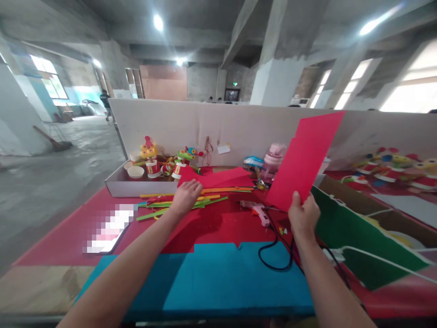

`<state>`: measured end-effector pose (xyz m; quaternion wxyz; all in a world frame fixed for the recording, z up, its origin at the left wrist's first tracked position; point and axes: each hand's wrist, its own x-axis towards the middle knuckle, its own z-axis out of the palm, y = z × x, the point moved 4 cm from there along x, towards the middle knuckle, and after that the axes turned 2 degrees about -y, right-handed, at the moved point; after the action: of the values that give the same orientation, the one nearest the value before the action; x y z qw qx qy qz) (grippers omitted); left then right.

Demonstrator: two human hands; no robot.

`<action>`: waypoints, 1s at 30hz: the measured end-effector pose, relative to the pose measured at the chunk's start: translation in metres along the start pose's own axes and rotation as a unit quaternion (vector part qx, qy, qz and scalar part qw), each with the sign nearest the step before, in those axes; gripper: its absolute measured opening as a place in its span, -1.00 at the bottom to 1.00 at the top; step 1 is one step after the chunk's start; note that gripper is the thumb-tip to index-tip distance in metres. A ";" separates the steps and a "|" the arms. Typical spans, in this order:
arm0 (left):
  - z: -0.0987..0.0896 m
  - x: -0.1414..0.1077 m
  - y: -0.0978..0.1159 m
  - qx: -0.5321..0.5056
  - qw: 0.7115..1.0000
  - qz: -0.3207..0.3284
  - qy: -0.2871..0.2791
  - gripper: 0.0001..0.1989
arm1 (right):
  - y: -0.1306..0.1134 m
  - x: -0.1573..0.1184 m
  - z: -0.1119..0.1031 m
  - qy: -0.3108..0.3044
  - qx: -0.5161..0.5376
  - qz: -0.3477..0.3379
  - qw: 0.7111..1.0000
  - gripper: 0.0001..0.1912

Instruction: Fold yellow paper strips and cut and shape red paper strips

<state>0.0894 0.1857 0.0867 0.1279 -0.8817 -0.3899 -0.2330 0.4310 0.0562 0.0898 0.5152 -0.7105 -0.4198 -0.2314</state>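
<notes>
A red card sheet [307,159] stands tilted above the right side of the table, its lower edge pinched in the right hand [304,214]; the thumb lies on the near face, the fingers curl behind it, and the rest of the card rises above them, leaning to the right. The left hand [186,196] reaches to the near left part of the red paper [228,176] lying on the table, its fingers bent and close together; whether they grip the paper or only rest against it, I cannot tell. Just in front of that paper lie thin orange, yellow and green paper strips [208,200], some next to the left hand. Between the hands, nearer the right one, is a pink glue gun [261,214], with a black cable [273,269] looping in front. A blue sheet [218,278] covers the near edge of the red tabletop [218,228]. At the left lies a phone [111,230], and behind it a white tray [143,187] holds paper cups and colourful cup figures [153,166]. A pink bottle [273,161] stands behind the held card's left side.
</notes>
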 end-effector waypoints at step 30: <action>0.032 0.108 0.005 0.076 0.983 -0.125 -0.113 -0.64 | -0.053 -0.009 -0.020 -0.063 0.074 -0.110 0.989 -0.65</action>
<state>0.1668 0.2628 0.1141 0.1194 -0.8345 -0.5253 -0.1156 0.3845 0.0410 0.1185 0.5099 -0.6334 -0.5430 -0.2096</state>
